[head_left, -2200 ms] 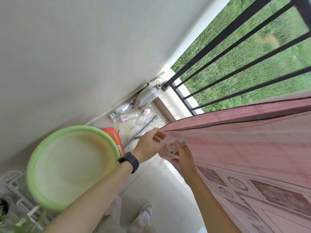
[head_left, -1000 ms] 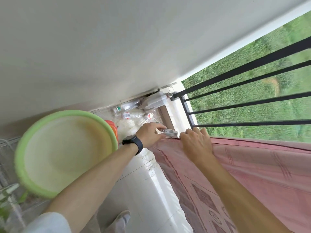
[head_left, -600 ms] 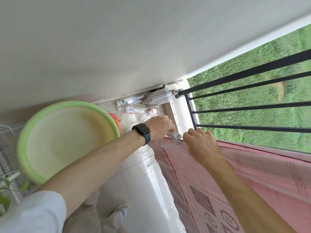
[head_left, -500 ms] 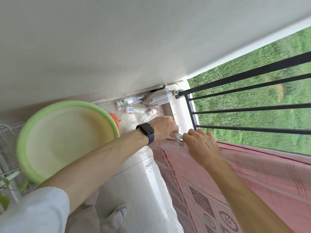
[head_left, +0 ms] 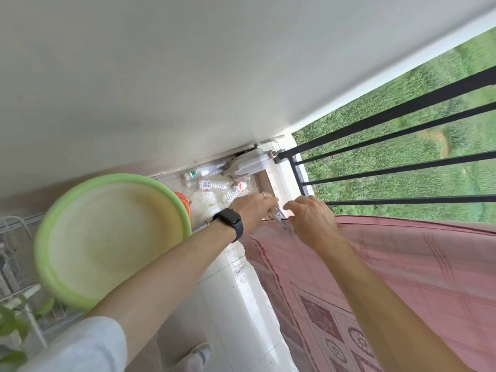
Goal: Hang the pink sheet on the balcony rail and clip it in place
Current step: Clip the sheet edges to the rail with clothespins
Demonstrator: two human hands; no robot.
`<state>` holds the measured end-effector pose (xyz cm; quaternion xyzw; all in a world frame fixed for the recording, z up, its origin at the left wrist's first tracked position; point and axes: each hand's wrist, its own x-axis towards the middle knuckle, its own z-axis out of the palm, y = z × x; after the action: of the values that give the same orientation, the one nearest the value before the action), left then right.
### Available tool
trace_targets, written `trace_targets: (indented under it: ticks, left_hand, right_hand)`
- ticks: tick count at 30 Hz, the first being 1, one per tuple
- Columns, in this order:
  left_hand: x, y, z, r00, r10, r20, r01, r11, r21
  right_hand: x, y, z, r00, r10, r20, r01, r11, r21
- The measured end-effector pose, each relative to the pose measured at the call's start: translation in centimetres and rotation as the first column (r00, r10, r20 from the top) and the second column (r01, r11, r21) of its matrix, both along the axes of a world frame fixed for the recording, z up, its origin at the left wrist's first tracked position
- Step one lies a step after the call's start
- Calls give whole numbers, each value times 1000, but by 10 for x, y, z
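2 hands meet over 1 corner of the pink sheet [head_left: 402, 269] in the head view, the only view we have. The coming move, as we judge it, turns on where the clip [head_left: 277, 219] sits against the fold. It lies in the narrow gap between the hands, at the end of the fold nearest the wall [head_left: 188, 76], and its long axis slants across the fold line, not along it. The left hand [head_left: 255, 208], with a black watch [head_left: 230, 222] on its wrist, comes in from the wall side and is the nearer hand, its fingertips seemingly pinching the clip's upper end. The right hand [head_left: 312, 221] is just beside it on the sheet side, fingers bent down over the folded edge, holding the cloth onto the balcony rail [head_left: 402, 168]. The rail's top bar is hidden under the fabric, so only the black bars beyond show, with grass [head_left: 456, 178] behind. From that corner the fold runs off to the right, and the sheet hangs down on our side. The cloth is dusty pink and thin, with faint checked lines and a darker border of squares and round medallions lower down; it looks limp and likely to slide if let go. We cannot tell whether the clip's jaws already bite cloth and rail. A green basin [head_left: 107, 237] sits blurred beside the left arm.
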<state>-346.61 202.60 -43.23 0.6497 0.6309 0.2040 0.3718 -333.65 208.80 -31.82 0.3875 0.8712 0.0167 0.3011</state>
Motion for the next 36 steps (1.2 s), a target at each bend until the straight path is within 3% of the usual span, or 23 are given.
trace_targets:
  ticks: [8,13,20,25,29,34,36]
  left_hand:
    - [-32,-79,49,978,145,-148,-151,988,-34]
    - [-27,-130,106,945,132,-300,-132,991,19]
    - [25,-185,200,897,75,-435,-30,993,111]
    - [88,-206,257,829,-18,-559,146,972,186]
    - [130,-207,297,798,-26,-602,239,931,277]
    - [186,-195,381,813,8,-582,324,825,463]
    - [206,-187,421,841,56,-537,332,731,596]
  right_hand:
    - [5,-67,38,939,11,-343,-17,1000,-14]
    - [40,-139,69,808,-187,-559,190,980,-54]
    - [116,-229,128,587,-388,-710,435,891,-128]
    - [188,-281,173,448,-316,-836,530,847,-36]
    - [233,-306,210,411,-202,-889,586,805,89]
    - [297,-333,271,432,-76,-899,669,695,263]
    - [320,-335,301,444,0,-896,685,644,340]
